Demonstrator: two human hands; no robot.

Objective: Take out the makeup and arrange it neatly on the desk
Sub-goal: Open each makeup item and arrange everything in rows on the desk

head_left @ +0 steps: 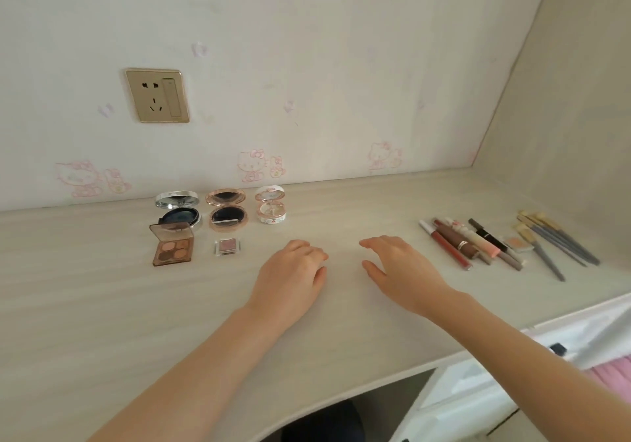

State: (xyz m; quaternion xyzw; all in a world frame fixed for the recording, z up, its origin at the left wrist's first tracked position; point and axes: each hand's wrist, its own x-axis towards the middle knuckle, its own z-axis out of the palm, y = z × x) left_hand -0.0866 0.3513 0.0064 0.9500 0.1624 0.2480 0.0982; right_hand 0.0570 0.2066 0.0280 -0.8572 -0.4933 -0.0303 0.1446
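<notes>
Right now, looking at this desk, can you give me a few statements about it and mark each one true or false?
1. All three compacts are open. True.
2. The left hand holds a brush. False: it holds nothing; the brushes lie at the far right.
3. The palette lies in front of the silver compact. True.
4. The right hand grips a lipstick. False: it is empty, left of the lipsticks.

Pale wood desk (119,305), compacts (225,209) L, brushes (555,236) R
</notes>
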